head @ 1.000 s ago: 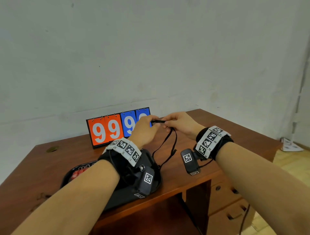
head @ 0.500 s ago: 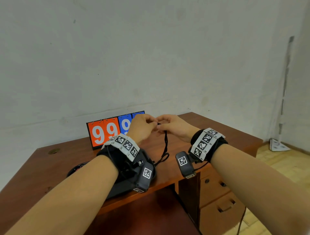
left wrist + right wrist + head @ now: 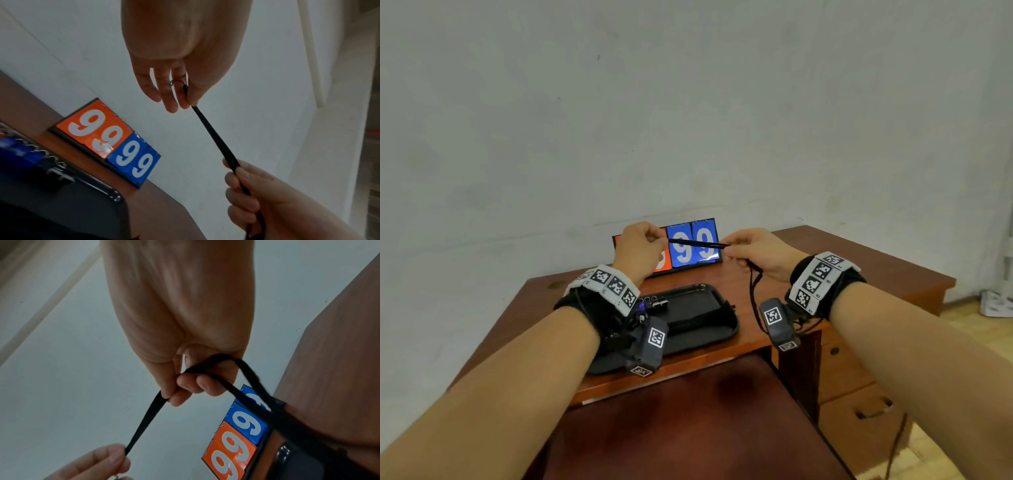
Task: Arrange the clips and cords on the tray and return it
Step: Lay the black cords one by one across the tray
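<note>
A person's left hand (image 3: 640, 248), at centre-left of the head view, pinches one end of a black cord (image 3: 697, 243) between thumb and fingertips, the other fingers hanging loose; the left wrist view shows a small metal ring at that end, tucked against the fingers. From there the doubled cord runs taut and nearly level across the middle of the frame, passing in front of the orange and blue flip scoreboard (image 3: 693, 247) that stands at the back of the wooden desk (image 3: 859, 253). Its long axis lies side to side between the two hands, both raised well above the desk. At centre-right the right hand (image 3: 760, 253) is curled round the cord, thumb and forefinger nipping the taut stretch while a slack loop wraps the lower fingers and hangs down towards the desk edge, as the right wrist view makes plain. Below the hands, in the lower middle of the head view, the black tray (image 3: 702, 301) sits on the desk, nearer the left forearm, with a row of clips (image 3: 650, 303) at its far left edge, partly hidden by the wrist camera. The cord looks ready to be gathered and lowered towards the tray, down and slightly left of the grip.
</note>
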